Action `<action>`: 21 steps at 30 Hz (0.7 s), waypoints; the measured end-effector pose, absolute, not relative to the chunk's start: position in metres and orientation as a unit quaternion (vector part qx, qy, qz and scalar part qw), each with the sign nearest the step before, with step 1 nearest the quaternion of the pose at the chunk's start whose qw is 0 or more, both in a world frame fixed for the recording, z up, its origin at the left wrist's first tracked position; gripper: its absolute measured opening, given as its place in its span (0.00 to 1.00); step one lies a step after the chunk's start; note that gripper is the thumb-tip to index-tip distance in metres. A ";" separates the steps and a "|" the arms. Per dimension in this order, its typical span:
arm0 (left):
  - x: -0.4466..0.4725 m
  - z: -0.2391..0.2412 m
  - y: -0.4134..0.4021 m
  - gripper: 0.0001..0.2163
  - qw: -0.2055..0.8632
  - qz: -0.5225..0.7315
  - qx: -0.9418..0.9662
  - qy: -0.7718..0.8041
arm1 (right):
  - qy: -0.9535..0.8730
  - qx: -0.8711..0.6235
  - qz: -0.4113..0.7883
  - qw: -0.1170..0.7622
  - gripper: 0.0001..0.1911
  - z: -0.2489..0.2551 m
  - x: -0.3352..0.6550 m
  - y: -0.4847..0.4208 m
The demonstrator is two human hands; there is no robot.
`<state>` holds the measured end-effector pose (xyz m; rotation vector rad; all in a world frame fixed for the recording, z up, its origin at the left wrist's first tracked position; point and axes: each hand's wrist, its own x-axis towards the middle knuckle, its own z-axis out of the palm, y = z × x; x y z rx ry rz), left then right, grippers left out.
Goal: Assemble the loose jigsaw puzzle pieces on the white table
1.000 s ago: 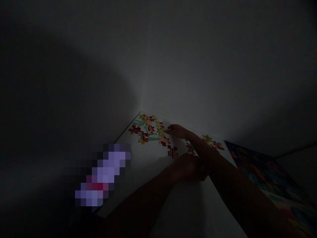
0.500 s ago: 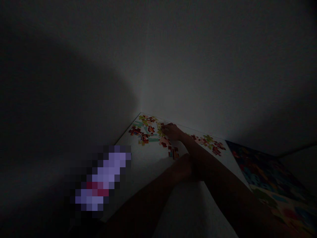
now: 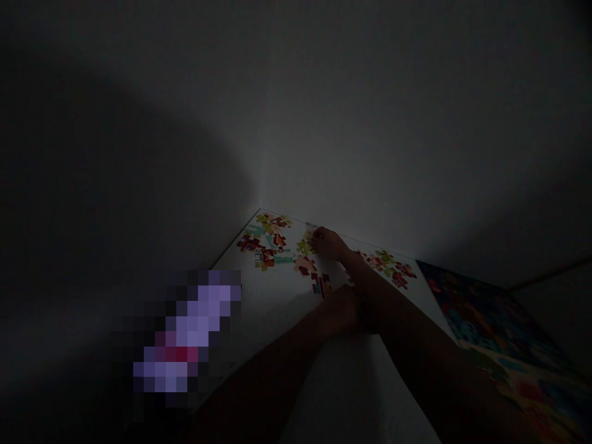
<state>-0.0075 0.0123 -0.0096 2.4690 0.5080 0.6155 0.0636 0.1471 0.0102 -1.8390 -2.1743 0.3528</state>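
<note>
My right hand [image 3: 329, 244] reaches to the far part of a white board [image 3: 272, 302], its fingers bent together at the edge of some yellow-green puzzle pieces [image 3: 305, 245]. It looks like a pinch on a puzzle piece, though the dimness hides most of that piece. Below it, my left hand [image 3: 340, 310] rests low over the board, near a dark red puzzle piece [image 3: 320, 285]. The right forearm covers the left fingers. Loose puzzle pieces [image 3: 264, 257] in red, green and pink lie left of the right hand, and more puzzle pieces [image 3: 388, 262] lie to its right.
Pale walls [image 3: 333, 148] meet in a corner just behind the board. On the right is a dark blue picture [image 3: 476, 302], with a lighter colourful picture [image 3: 518, 382] nearer me. A blurred-out purple patch [image 3: 194, 333] covers something at the board's left edge. The light is dim.
My right hand has drawn a little to the right, its fingers more curled, uncovering more of the yellow-green pieces. My left hand stays nearly where it was. The view has shifted slightly.
</note>
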 end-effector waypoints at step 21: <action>-0.011 -0.003 0.007 0.15 0.263 0.262 0.889 0.268 | -0.532 -0.639 0.327 0.449 0.18 0.042 0.145 0.072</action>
